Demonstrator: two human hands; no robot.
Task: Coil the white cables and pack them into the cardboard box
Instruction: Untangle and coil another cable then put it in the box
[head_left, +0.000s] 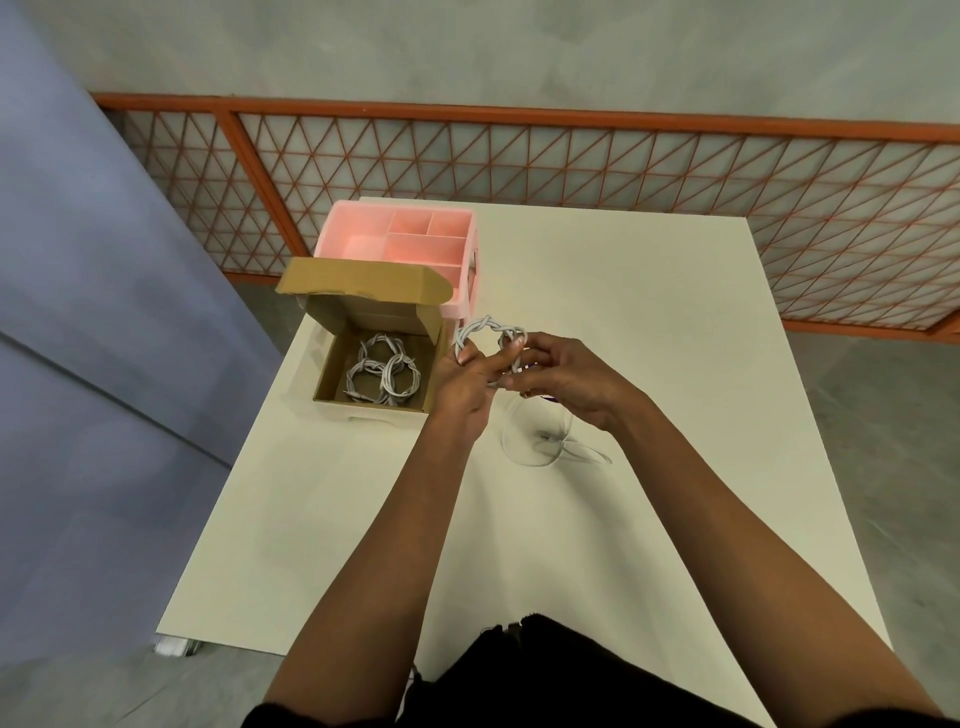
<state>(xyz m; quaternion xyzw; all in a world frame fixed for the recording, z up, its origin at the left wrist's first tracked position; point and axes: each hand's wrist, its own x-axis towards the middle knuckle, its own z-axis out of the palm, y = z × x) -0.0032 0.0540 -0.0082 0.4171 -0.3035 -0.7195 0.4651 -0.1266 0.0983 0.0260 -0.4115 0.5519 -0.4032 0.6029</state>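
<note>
- holding a half-wound white cable (491, 328) off the table, the left hand (460, 387) pinches the twisted loop, likely to fix its shape
- right hand (566, 384) curls round the strand, apparently to feed turns
- loose tail (519, 452) hangs below the hands, thin and limp
- cardboard box (363, 286) lies open just left of the left hand and holds coiled cables (382, 374)

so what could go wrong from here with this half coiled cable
The cable is only half wound: the left hand and right hand pinch the twisted part, and it may spring open if either lets go.
Its loose tail loops on the table and could knot as it is drawn in.
The box sits near the table's left edge, with coiled cables inside; pushing another in might tangle them or shove the box.
</note>
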